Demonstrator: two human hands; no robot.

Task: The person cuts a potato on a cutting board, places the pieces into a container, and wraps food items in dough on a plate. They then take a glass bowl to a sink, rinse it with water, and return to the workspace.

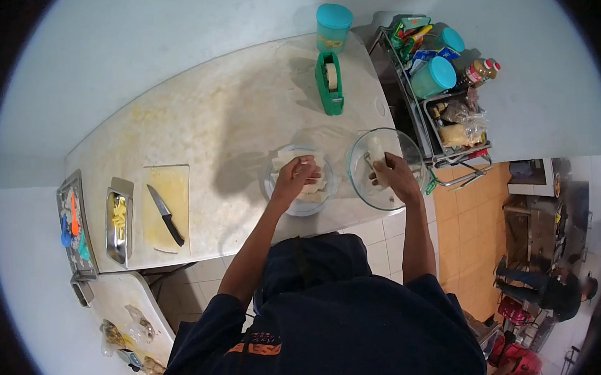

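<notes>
My left hand (295, 176) rests over a glass plate (274, 188) that holds pale sheets of wrapper or dough, its fingers pinching at the top sheet. Over a clear glass bowl (366, 192) to the right, my right hand (393, 173) is closed around a pale, roll-shaped piece of food (376, 148). A utensil lies in the bowl under that hand. Both dishes stand near the front edge of the pale counter (230, 117).
A green tape dispenser (329, 83) and a teal-lidded jar (334, 26) stand at the back. A wire rack (437, 88) of jars and packets is on the right. A cutting board with a black-handled knife (165, 214) and metal trays (119, 219) lie left. Another person (553, 290) sits lower right.
</notes>
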